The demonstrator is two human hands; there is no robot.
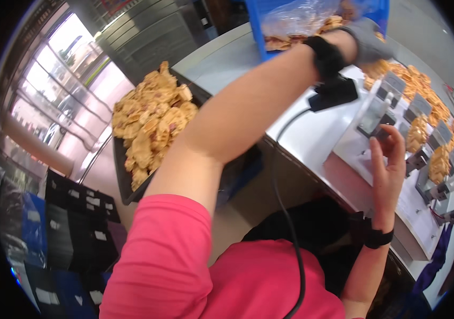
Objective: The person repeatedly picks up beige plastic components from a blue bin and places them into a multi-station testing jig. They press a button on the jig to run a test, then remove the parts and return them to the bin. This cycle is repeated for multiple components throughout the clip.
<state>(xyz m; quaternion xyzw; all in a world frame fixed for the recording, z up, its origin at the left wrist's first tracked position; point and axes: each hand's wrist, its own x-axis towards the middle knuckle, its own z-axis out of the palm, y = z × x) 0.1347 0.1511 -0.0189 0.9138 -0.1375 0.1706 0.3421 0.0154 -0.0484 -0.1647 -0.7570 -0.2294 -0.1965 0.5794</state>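
Head view: golden food pieces (422, 85), uneven and ridged, lie heaped.

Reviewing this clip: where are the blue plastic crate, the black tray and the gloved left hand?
Blue plastic crate (258, 33): head view, on its left wall.
Black tray (124, 183): head view, on its left wall.
Gloved left hand (372, 42): head view, middle of the hand.

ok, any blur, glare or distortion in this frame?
Head view: the gloved left hand is smeared, probably by motion, while the right hand reads clearer; same view, the window is partly blown out; same view, the table's far edge curves and the corners go black.
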